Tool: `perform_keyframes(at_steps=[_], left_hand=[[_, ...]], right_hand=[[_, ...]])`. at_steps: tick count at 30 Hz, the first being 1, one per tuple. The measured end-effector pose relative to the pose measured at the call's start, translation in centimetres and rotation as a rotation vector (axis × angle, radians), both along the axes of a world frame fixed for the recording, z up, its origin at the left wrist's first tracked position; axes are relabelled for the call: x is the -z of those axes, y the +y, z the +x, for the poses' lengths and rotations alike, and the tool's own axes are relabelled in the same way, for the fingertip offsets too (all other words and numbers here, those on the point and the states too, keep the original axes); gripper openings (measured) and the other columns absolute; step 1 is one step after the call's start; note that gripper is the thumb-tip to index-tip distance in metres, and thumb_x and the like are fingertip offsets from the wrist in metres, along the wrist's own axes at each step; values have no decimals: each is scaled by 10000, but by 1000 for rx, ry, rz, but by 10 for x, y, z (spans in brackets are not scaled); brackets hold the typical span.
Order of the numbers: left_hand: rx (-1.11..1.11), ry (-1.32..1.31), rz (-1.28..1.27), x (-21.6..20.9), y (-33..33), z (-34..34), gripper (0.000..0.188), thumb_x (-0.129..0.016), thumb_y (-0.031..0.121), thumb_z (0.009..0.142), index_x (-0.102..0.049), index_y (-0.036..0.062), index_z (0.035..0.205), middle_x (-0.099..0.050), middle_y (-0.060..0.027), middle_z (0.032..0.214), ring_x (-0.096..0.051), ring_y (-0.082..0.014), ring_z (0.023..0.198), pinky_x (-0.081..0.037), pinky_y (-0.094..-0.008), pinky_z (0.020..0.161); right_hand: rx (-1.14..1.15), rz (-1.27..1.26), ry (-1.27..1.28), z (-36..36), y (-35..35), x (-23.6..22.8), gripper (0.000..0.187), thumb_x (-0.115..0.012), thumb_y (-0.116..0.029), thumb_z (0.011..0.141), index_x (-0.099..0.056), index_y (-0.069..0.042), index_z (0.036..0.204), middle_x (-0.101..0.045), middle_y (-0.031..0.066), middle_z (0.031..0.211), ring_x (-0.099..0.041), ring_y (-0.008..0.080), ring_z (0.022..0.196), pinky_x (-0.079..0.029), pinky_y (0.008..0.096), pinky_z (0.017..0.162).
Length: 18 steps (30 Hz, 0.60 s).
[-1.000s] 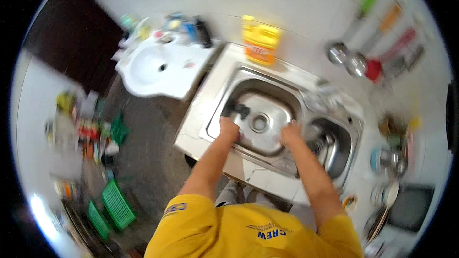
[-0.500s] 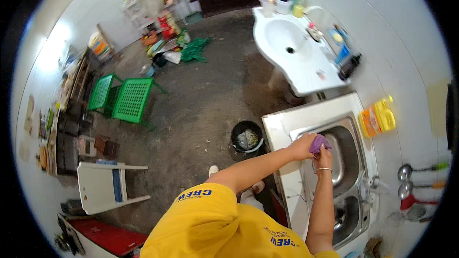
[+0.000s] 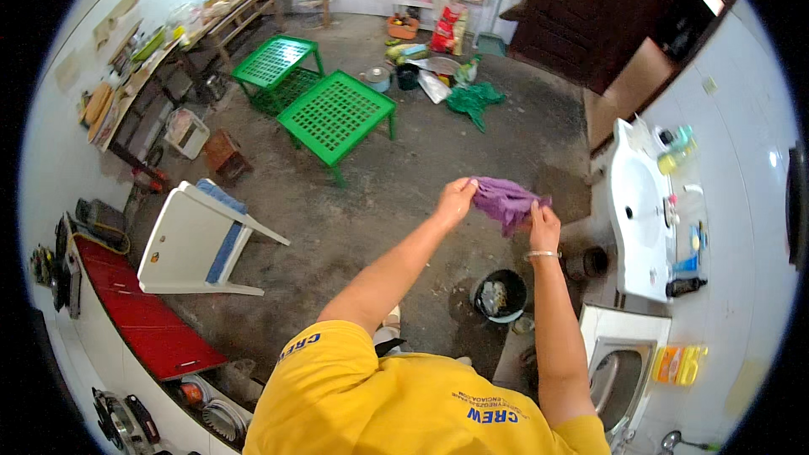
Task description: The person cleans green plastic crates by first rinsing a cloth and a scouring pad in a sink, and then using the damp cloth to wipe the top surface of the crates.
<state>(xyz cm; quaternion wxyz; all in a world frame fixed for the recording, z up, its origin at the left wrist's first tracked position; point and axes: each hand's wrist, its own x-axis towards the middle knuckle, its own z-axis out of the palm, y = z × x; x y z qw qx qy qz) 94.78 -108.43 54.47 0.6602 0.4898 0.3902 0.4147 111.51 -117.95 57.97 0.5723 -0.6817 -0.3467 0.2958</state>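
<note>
Purple cloth in mid-air, pinched at one edge by left hand, opposite edge by right hand; looks partly spread, not yet flat

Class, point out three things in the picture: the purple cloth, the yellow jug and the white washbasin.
Purple cloth point(image 3: 506, 198): head view, on the middle of its fabric.
Yellow jug point(image 3: 679, 366): head view, on the middle of its body.
White washbasin point(image 3: 644, 255): head view, on its flat surface beside the bowl.
</note>
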Motion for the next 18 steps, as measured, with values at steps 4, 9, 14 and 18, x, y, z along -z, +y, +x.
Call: perform_keyframes(at_steps=[4, 9, 14, 18], left_hand=[[-355, 469, 755, -29, 70, -83, 278, -476, 203, 872, -582, 48, 1077, -580, -161, 1086, -556, -266, 999, -417, -351, 859], [-236, 937, 422, -56, 116, -178, 319, -479, 311, 862, -564, 225, 1157, -408, -113, 1321, -388, -319, 1196, -328, -505, 943], [-373, 908, 425, -47, 165, -218, 282, -488, 331, 848, -606, 208, 1073, -491, -108, 1235, -471, -298, 1099, -384, -483, 878], [-300, 697, 285, -33, 215, -240, 290, -478, 311, 865, -625, 65, 911, -604, -125, 1027, -584, -256, 877, -447, -398, 777]], right_hand=[[-89, 319, -214, -85, 98, -59, 178, -523, -159, 872, -561, -20, 766, -525, -4, 692, -450, 81, 641, -376, 260, 567], [-330, 336, -756, -119, 221, -21, 263, -488, -36, 821, -607, -68, 1054, -630, 152, 913, -614, 210, 811, -453, 270, 742], [-382, 266, -404, -181, 266, -34, 199, -492, -95, 830, -608, -16, 970, -638, 122, 852, -592, 166, 744, -447, 279, 697], [-504, 177, -330, -178, 321, -4, 239, -515, -197, 833, -593, 28, 848, -606, 61, 716, -527, 143, 658, -426, 289, 635]])
